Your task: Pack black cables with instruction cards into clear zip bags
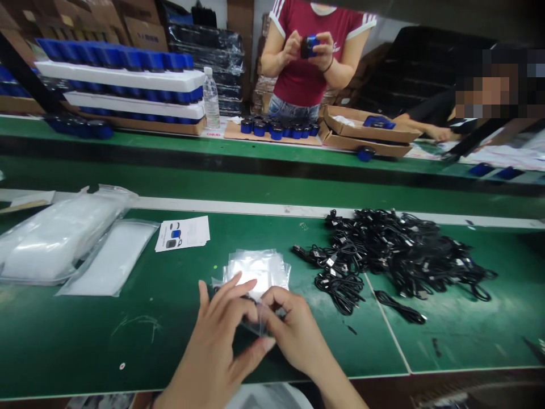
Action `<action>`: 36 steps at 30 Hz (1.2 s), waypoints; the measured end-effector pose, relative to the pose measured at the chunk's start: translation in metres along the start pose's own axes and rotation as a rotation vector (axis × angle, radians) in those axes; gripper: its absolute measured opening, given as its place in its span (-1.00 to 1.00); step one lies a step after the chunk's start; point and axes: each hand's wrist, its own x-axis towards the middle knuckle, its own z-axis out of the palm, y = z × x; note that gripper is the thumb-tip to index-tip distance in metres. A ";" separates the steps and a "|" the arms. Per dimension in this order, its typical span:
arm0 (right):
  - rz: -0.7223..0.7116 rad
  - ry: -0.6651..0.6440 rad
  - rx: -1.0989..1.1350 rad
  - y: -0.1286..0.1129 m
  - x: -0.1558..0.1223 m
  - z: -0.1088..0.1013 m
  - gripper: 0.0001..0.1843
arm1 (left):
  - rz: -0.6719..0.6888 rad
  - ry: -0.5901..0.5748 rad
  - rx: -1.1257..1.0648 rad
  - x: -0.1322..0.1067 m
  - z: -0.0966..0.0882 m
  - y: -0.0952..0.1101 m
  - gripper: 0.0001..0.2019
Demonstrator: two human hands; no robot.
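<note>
Fingers (pixel 230 287) of both hands (pixel 213 346) (pixel 293 335) pinched on clear plastic bag (pixel 258 324), leaflet print (pixel 182 233) unreadable

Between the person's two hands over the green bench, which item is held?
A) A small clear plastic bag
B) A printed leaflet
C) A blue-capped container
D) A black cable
A: the left hand and right hand pinch a small clear plastic bag just before a stack of clear bags.

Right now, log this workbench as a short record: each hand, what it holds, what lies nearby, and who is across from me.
Left hand: pinching small clear plastic bag
Right hand: pinching same bag
Nearby: stack of clear bags; pile of black cables; printed leaflet
Across: co-worker holding blue-and-black item
</note>
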 end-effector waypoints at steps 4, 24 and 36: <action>0.002 -0.070 -0.033 -0.007 -0.002 -0.005 -0.81 | -0.147 -0.081 -0.066 0.010 -0.020 -0.006 -0.56; -0.019 0.074 0.257 -0.007 -0.012 -0.019 -0.81 | -0.342 0.105 -0.554 0.011 -0.020 -0.005 -0.82; -0.088 0.059 0.191 -0.012 -0.010 -0.016 -0.85 | -0.284 0.139 -0.554 0.008 -0.014 -0.006 -0.78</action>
